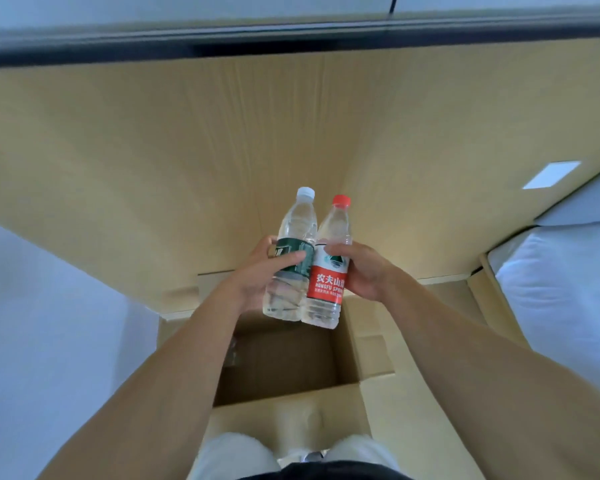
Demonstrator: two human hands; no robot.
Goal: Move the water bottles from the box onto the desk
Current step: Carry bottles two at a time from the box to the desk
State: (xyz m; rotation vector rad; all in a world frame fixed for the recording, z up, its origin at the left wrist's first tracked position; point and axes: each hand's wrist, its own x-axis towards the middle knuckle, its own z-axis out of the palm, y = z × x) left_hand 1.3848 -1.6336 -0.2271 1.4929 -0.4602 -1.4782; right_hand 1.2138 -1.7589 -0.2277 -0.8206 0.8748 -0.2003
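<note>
Two clear water bottles are held side by side, touching, above the open cardboard box (368, 362). The left one, a bottle with a white cap and dark green label (293, 258), is gripped round its label by my left hand (257, 271). The right one, a bottle with a red cap and red label (329, 271), is gripped by my right hand (364, 271). Both bottles tilt slightly away from me. The pale wooden desk top (222, 140) stretches beyond them. Part of another clear bottle (232, 351) shows inside the box, by its left wall beside my forearm.
The box stands on the floor against the desk's near edge, flaps folded out. A dark strip (291, 39) runs along the desk's far edge. A bed with white bedding (561, 282) is at the right. A small white rectangle (551, 174) lies on the desk's right side.
</note>
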